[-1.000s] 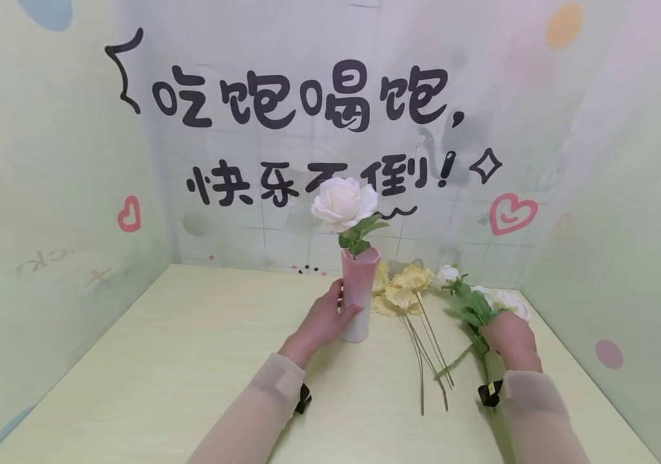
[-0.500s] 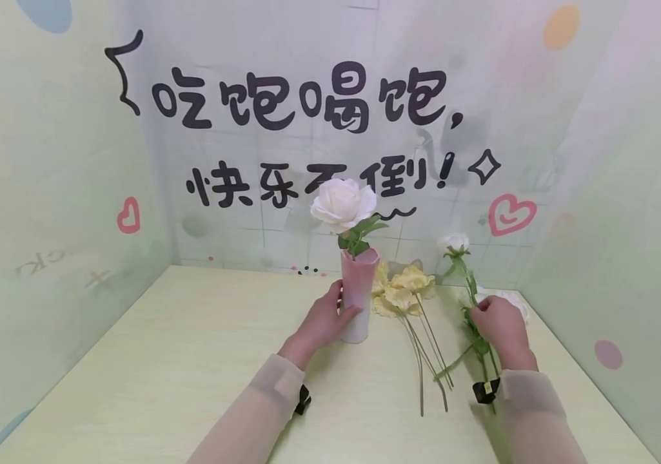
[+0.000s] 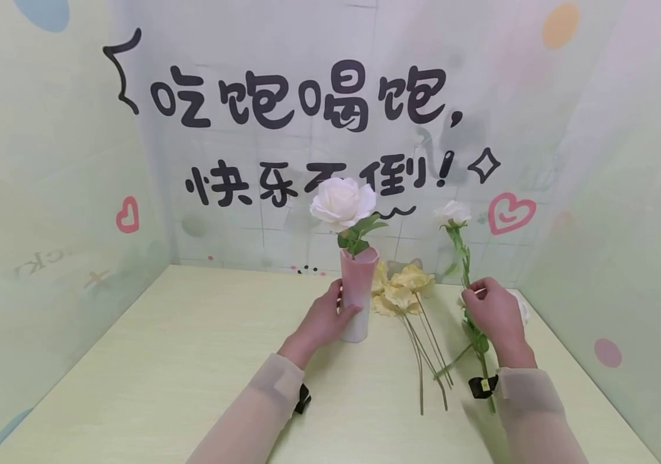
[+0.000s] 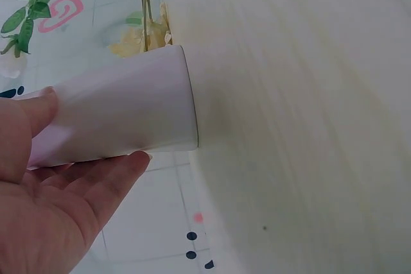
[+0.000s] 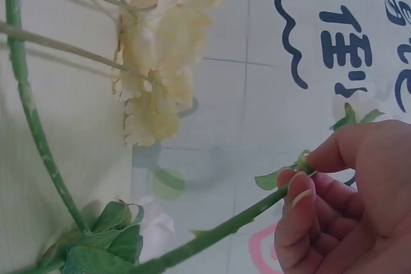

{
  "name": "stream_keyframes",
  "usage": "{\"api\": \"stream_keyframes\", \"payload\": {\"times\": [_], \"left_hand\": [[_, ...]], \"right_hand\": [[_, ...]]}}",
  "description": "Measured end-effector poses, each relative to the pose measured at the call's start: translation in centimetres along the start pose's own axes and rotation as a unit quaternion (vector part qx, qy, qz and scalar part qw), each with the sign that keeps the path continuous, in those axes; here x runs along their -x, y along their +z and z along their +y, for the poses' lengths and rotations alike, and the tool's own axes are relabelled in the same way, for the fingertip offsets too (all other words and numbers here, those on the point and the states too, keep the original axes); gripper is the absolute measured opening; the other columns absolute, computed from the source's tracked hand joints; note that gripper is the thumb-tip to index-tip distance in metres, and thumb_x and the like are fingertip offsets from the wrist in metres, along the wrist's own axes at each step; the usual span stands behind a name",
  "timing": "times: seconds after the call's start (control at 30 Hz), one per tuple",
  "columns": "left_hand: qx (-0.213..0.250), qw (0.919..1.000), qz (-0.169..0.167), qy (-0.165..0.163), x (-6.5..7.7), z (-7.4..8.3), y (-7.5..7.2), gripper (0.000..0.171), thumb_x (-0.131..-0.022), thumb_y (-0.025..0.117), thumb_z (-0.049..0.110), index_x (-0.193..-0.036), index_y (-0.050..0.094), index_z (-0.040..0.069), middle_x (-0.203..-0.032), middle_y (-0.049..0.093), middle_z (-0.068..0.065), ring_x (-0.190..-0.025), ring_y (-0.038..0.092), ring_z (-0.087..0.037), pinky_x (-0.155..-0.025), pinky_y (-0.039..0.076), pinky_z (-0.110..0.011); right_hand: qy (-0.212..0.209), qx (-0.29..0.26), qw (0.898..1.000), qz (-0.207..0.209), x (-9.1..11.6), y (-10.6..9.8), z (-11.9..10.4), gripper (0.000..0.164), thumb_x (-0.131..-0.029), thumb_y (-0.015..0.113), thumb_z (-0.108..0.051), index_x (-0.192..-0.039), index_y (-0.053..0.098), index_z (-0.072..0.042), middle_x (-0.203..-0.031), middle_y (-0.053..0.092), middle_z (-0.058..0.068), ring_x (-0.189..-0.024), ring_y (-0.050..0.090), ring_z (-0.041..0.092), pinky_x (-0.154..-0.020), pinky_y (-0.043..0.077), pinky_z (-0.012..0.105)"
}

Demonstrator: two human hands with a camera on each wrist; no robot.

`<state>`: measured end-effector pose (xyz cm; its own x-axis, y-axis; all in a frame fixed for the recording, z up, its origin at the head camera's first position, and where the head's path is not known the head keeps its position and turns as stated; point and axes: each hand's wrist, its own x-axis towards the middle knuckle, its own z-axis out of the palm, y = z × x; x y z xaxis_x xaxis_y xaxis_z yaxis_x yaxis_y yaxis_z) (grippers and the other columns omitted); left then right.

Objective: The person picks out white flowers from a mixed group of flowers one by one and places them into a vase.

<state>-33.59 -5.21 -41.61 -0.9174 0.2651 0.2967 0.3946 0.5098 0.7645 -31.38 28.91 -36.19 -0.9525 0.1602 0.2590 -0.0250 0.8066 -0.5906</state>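
Note:
A pink-to-white vase (image 3: 356, 296) stands upright on the table, and my left hand (image 3: 325, 316) grips its side from the left. One white rose (image 3: 343, 203) rises from the vase's mouth. My right hand (image 3: 495, 316) pinches the green stem of another white rose (image 3: 453, 212) between thumb and fingers. That stem (image 5: 225, 228) slants through the right wrist view, its bloom partly behind the hand. In the left wrist view the thumb and fingers (image 4: 109, 187) lie on opposite sides of the vase (image 4: 128, 110).
Several yellow flowers (image 3: 402, 293) with long bare stems lie right of the vase. Another white flower (image 5: 154, 226) with green leaves lies under my right hand, mostly hidden in the head view. A printed back wall (image 3: 284, 148) borders the pale table (image 3: 133, 361).
My right hand has lifted a white rose by its stem, up from the flowers on the right and slightly leftward. The left hand and vase stay put.

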Motion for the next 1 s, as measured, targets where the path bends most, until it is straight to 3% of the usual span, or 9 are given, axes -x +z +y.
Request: {"api": "stream_keyframes", "payload": {"times": [0.43,0.77,1.0], "left_hand": [[0.004,1.0,0.002,0.002,0.1,0.3,-0.1,0.067,-0.112,0.065,0.024,-0.165,0.035,-0.005,-0.159,0.057,-0.029,-0.142,0.063,-0.046,-0.117,0.056,-0.058],[0.002,1.0,-0.001,0.002,0.2,0.5,-0.2,0.068,-0.112,0.065,0.025,-0.164,0.035,-0.006,-0.16,0.056,-0.029,-0.143,0.062,-0.046,-0.118,0.055,-0.058],[-0.003,1.0,0.0,0.003,0.2,0.4,-0.3,0.067,-0.112,0.065,0.025,-0.164,0.035,-0.006,-0.159,0.057,-0.029,-0.142,0.063,-0.046,-0.117,0.056,-0.057]], "right_hand": [[-0.057,-0.044,0.995,0.07,0.5,-0.2,-1.9,0.037,-0.107,0.053,-0.026,-0.135,0.065,-0.004,-0.11,0.074,0.017,-0.088,0.067,0.028,-0.066,0.049,0.032],[-0.066,-0.054,0.993,0.085,1.1,-0.5,-3.2,0.036,-0.109,0.055,-0.03,-0.133,0.067,-0.005,-0.112,0.076,0.018,-0.1,0.071,0.034,-0.075,0.052,0.035],[-0.087,-0.068,0.989,0.101,1.5,-0.6,-4.3,0.031,-0.108,0.061,-0.026,-0.127,0.07,-0.004,-0.106,0.077,0.018,-0.09,0.068,0.027,-0.075,0.051,0.033]]}}
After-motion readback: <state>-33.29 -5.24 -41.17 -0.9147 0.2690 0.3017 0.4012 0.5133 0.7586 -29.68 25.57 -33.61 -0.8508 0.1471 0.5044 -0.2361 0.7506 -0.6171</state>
